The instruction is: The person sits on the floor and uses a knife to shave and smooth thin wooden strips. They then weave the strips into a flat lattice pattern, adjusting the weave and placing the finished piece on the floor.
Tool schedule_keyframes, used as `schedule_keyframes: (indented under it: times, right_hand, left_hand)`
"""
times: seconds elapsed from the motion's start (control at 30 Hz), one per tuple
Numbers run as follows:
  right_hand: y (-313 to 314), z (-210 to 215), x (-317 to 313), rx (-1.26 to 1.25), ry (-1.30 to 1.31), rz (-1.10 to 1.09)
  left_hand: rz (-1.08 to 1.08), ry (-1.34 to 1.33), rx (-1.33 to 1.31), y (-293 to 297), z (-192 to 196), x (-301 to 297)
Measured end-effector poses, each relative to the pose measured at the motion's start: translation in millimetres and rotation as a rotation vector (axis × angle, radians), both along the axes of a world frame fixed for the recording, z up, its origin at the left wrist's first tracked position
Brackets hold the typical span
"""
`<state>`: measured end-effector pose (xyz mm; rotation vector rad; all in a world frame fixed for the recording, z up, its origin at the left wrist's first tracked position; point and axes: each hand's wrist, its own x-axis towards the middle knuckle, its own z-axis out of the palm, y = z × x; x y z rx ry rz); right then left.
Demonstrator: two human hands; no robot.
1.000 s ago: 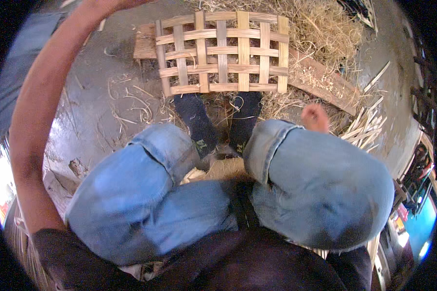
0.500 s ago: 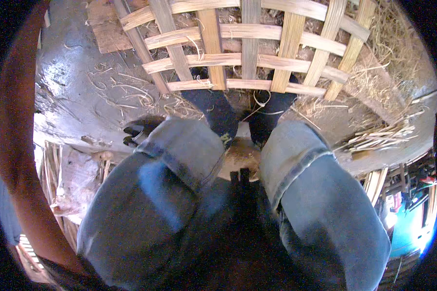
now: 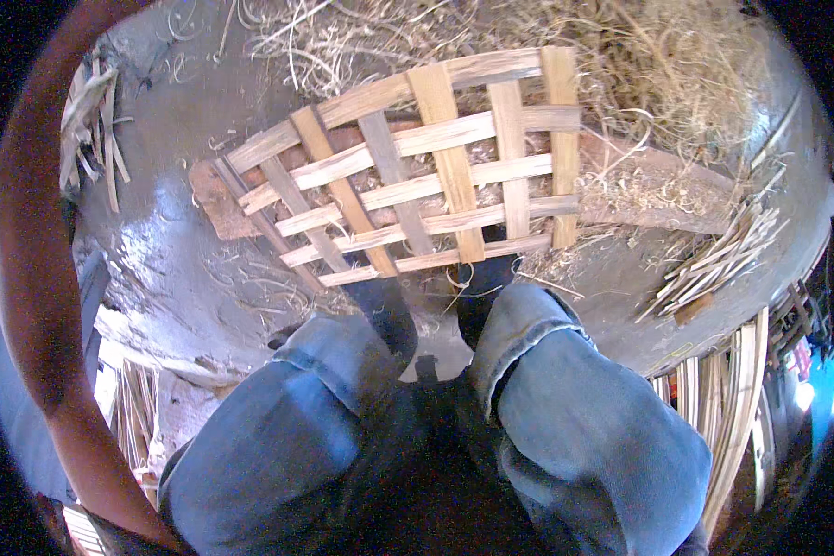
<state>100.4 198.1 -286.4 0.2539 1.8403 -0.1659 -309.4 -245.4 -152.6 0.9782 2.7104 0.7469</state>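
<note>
A woven lattice of flat wooden or bamboo strips (image 3: 452, 167) lies ahead of my knees, over my feet and across a plank (image 3: 653, 195). Its strips cross over and under with square gaps, and its far edge slants up to the right. No hand touches the lattice. My left arm (image 3: 32, 306) curves up along the left rim and leaves the picture at the top left, so the left hand is out of sight. Neither my right arm nor my right hand shows.
Straw-like shavings (image 3: 686, 83) heap up at the far right. A bundle of thin sticks (image 3: 713, 264) lies on the right, with long strips (image 3: 737, 398) behind it. More strips (image 3: 102, 130) lie at the far left. My bent knees in jeans (image 3: 612, 417) fill the near part.
The view has shifted, so the whole lattice now shows lower in the picture, with more ground and shavings beyond it. The left arm now curves in farther along the top left.
</note>
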Motion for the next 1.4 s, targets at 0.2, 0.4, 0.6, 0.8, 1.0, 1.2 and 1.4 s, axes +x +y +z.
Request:
schedule_keyframes:
  times: [0.2,0.4,0.6,0.8,1.0,1.2,1.4]
  right_hand:
    - [9,102,-230,-0.296,0.444,-0.089]
    - [-12,33,-223,-0.508,0.299,-0.600]
    - [-14,29,-202,-0.571,0.134,-0.772]
    - [-5,4,-199,-0.597,0.183,-0.957]
    - [-3,-1,-179,-0.694,0.397,-1.085]
    - [-33,40,-198,-0.744,0.540,-0.953]
    - [-3,24,-228,-0.402,0.907,-0.324]
  left_hand:
    - [0.235,-0.304,-0.303,-61,11,56]
    - [0.614,-0.590,-0.207,-81,11,184]
    - [0.918,-0.407,-0.133,-87,-56,246]
    - [0.731,-0.572,-0.085,-91,-88,202]
    - [0.524,-0.609,0.057,-70,-87,155]
    - [0.295,-0.569,-0.199,-94,-106,141]
    - [0.416,-0.273,-0.247,-131,-73,96]
